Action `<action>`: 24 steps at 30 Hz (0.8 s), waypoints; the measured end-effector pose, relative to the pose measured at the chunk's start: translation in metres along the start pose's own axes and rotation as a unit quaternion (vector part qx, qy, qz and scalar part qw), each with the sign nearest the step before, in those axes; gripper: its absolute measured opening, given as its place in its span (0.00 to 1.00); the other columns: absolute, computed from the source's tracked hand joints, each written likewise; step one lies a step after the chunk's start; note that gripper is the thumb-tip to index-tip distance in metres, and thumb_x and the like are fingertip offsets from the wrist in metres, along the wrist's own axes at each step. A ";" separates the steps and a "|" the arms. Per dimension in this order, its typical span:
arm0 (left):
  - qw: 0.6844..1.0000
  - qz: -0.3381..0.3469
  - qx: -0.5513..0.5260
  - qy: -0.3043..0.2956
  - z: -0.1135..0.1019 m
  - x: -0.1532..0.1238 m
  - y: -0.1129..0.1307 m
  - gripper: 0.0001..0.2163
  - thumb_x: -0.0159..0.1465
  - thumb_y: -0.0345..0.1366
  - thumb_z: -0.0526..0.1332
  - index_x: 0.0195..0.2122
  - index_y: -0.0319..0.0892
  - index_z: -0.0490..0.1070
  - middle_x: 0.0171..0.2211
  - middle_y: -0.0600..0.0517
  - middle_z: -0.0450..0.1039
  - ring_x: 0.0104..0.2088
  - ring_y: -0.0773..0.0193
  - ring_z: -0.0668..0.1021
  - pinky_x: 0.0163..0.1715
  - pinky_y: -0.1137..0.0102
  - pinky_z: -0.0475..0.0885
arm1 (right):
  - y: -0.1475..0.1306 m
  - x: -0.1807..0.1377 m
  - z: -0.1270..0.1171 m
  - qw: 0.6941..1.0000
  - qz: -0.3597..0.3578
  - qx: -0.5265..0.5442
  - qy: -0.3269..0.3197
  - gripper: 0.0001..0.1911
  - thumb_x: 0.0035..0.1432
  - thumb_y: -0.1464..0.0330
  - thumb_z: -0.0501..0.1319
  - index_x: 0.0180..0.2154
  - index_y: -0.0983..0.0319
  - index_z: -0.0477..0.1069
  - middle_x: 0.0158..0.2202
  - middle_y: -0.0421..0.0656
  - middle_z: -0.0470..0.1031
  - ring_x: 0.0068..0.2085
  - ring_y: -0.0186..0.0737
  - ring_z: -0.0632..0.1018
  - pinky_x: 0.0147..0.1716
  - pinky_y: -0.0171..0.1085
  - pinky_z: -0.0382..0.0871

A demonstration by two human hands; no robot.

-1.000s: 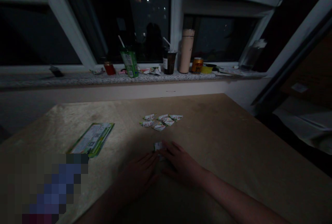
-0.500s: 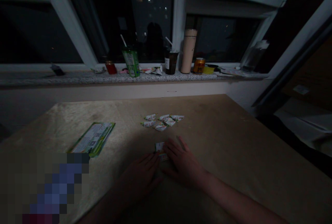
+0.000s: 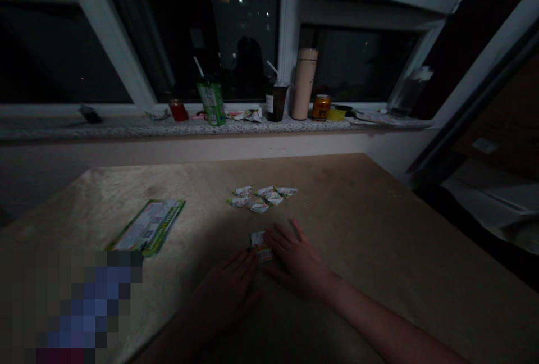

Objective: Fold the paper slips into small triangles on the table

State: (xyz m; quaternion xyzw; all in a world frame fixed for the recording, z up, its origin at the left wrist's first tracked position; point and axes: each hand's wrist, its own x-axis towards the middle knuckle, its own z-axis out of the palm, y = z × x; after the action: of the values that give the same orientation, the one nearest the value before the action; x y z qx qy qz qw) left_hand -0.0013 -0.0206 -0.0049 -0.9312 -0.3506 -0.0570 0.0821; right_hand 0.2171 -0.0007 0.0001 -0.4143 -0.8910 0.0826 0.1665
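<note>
A small printed piece of paper or wrapper [image 3: 261, 247], white with green and orange, lies flat on the table between my hands. My left hand [image 3: 227, 282] rests palm down with its fingers stretched out, the fingertips at the paper's left edge. From the right, my right hand [image 3: 297, 257] lies over the paper's right side, fingers extended and one finger held apart. Its fingertips cover part of the paper. Beyond the hands sit several small folded triangular pieces [image 3: 260, 205] of similar print, grouped in two loose rows.
At left on the brown table [image 3: 357, 212] lies a flat green-and-white printed package [image 3: 154, 223], near a blurred-out patch. Along the windowsill [image 3: 240, 128] stand a green cup [image 3: 211, 103], a dark cup [image 3: 276, 104], a pink bottle [image 3: 304, 86], an orange can [image 3: 321, 107] and a red jar [image 3: 178, 110].
Both hands stay almost in place over the paper, with only slight shifts of the fingers. The whole view has moved a little.
</note>
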 end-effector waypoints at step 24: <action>0.988 -0.021 -0.146 -0.044 -0.001 -0.002 -0.007 0.36 0.65 0.48 0.54 0.67 0.43 0.36 0.67 0.47 0.41 0.65 0.55 0.52 0.62 0.58 0.50 | 0.006 -0.007 -0.007 0.998 -0.063 -0.023 0.002 0.26 0.65 0.58 0.50 0.60 0.63 0.59 0.59 0.47 0.64 0.64 0.44 0.56 0.64 0.55 0.29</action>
State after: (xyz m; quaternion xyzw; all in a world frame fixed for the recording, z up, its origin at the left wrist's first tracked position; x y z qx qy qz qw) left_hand -0.0076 -0.0165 -0.0035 -0.9273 -0.3610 -0.0685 -0.0718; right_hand 0.2283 -0.0026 0.0037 -0.3613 -0.9165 0.0505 0.1638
